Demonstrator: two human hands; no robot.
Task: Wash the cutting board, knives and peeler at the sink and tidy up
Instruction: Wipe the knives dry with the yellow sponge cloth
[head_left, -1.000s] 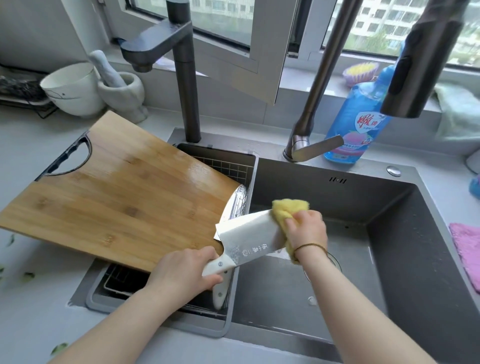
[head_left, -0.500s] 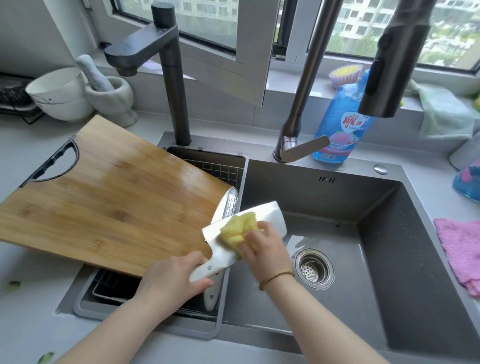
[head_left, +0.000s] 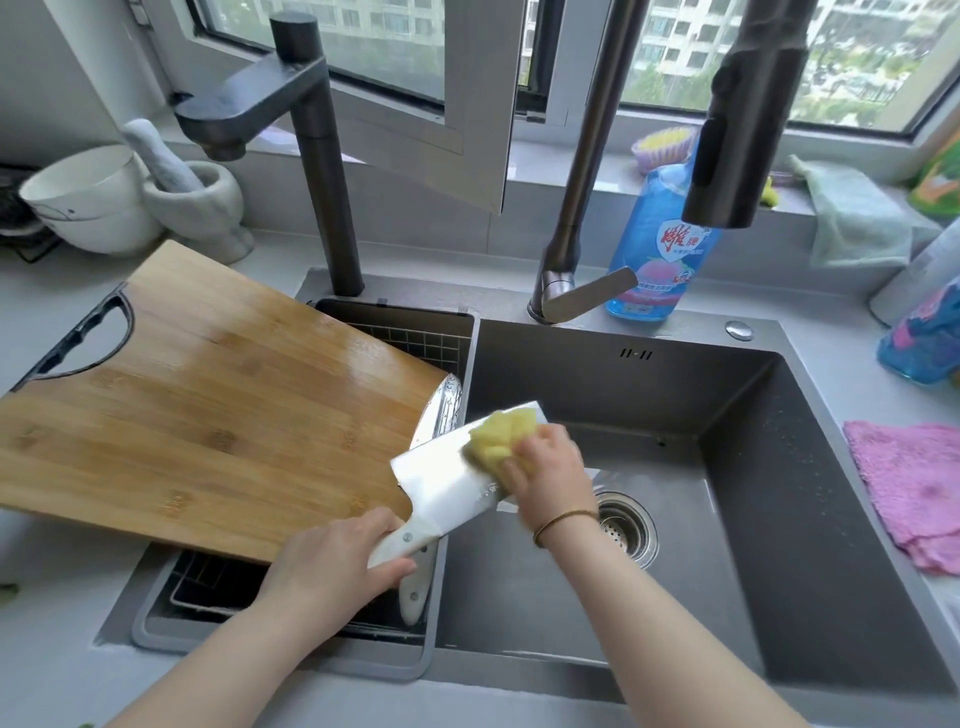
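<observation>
My left hand (head_left: 332, 566) grips the white handle of a broad cleaver (head_left: 447, 483), held over the left edge of the grey sink (head_left: 727, 519). My right hand (head_left: 545, 467) holds a yellow sponge (head_left: 501, 431) pressed on the far part of the blade. A wooden cutting board (head_left: 208, 410) lies tilted across the counter and the drain basket (head_left: 405, 332). A second knife (head_left: 439, 410) lies in that basket under the cleaver, its white handle (head_left: 413, 597) poking out below my left hand. No peeler is in sight.
Two dark faucets (head_left: 322, 171) (head_left: 737, 119) rise behind and over the sink. A blue detergent bottle (head_left: 660, 249) stands at the back. White bowls (head_left: 88, 202) and a mortar (head_left: 200, 202) sit far left. A pink cloth (head_left: 914, 493) lies on the right counter.
My right hand slid the sponge along the blade, first toward the handle, then back out to the far end. The left hand kept its grip on the handle.
</observation>
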